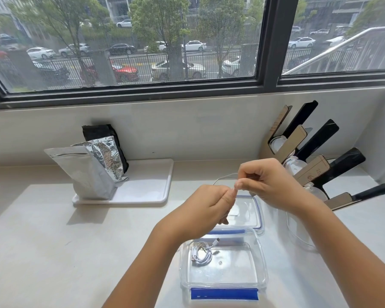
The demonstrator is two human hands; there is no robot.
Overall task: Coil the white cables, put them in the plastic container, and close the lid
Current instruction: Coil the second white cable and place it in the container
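Pinching white cable [222,176] between my left hand [209,207] and right hand [267,183], both gripping; coiled cable [201,254] lying in open container [222,285] at counter's near edge.

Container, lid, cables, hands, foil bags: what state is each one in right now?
Plastic container: open, one cable inside.
Lid: off, flat behind the container.
Coiled cable: bundled, in the container.
Second cable: uncoiled, trailing over the counter.
Left hand: fingers pinched shut.
Right hand: pinching the second cable.
Foil bags: upright on the tray.
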